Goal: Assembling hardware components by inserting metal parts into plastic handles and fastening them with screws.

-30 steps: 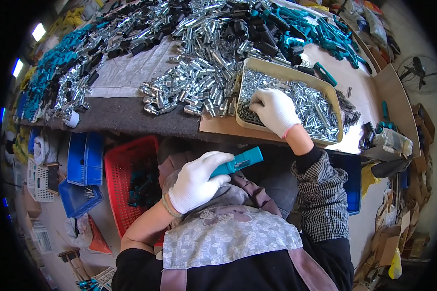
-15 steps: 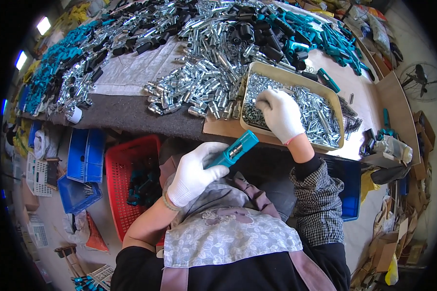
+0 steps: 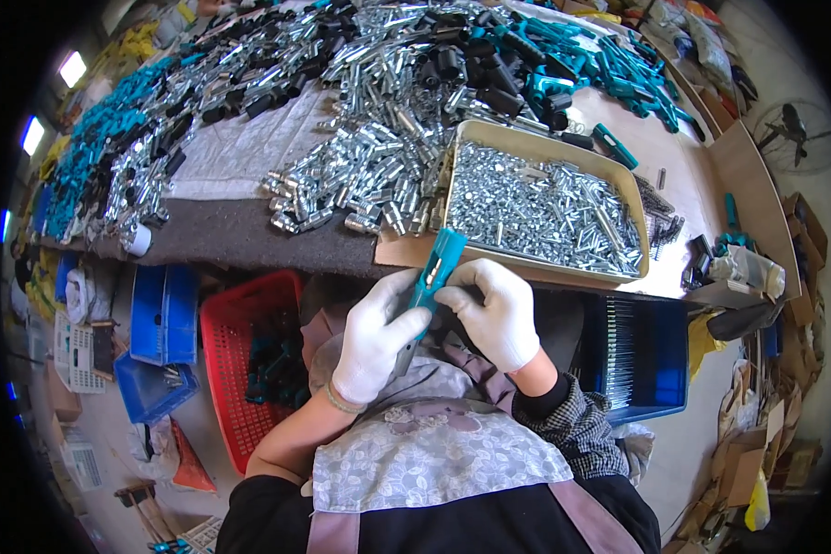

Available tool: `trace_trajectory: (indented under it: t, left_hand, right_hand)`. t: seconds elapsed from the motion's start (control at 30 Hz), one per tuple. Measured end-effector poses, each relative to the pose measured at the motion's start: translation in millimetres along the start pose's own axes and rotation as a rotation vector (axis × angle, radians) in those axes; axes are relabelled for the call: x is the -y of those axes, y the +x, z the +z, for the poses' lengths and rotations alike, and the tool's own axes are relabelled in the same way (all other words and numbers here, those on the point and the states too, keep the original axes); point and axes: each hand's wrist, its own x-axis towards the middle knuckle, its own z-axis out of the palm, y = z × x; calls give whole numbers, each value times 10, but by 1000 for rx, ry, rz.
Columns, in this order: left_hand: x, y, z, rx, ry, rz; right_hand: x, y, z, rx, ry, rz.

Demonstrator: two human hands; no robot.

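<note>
Both hands wear white gloves and meet in front of my chest. My left hand [image 3: 374, 337] grips a teal plastic handle [image 3: 434, 270] that points up toward the table. My right hand [image 3: 494, 309] pinches the same handle from the right, fingers closed against its side. Whether it also holds a small metal piece is hidden. Just beyond the hands stands a shallow tan tray [image 3: 563, 152] full of small silver metal parts.
Heaps of silver metal parts [image 3: 369, 175], black pieces and teal handles [image 3: 609, 69] cover the table. A red basket [image 3: 240, 369] and blue crates [image 3: 162, 314] stand at lower left. A blue bin [image 3: 637, 351] is at right, a fan [image 3: 794, 138] beyond.
My right hand has left the tray and come down to the teal handle. The left hand has raised the handle and tipped it more upright.
</note>
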Motion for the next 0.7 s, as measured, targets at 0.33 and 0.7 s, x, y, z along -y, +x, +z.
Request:
trace_trajectory:
  t: [0.33, 0.7]
  left_hand:
    - [6, -33, 12, 212, -158, -144]
    - [-103, 60, -42, 275, -578, -297]
  right_hand:
    - [-139, -51, -44, 144, 722, 378]
    - [-949, 1853, -1293, 50, -556, -263]
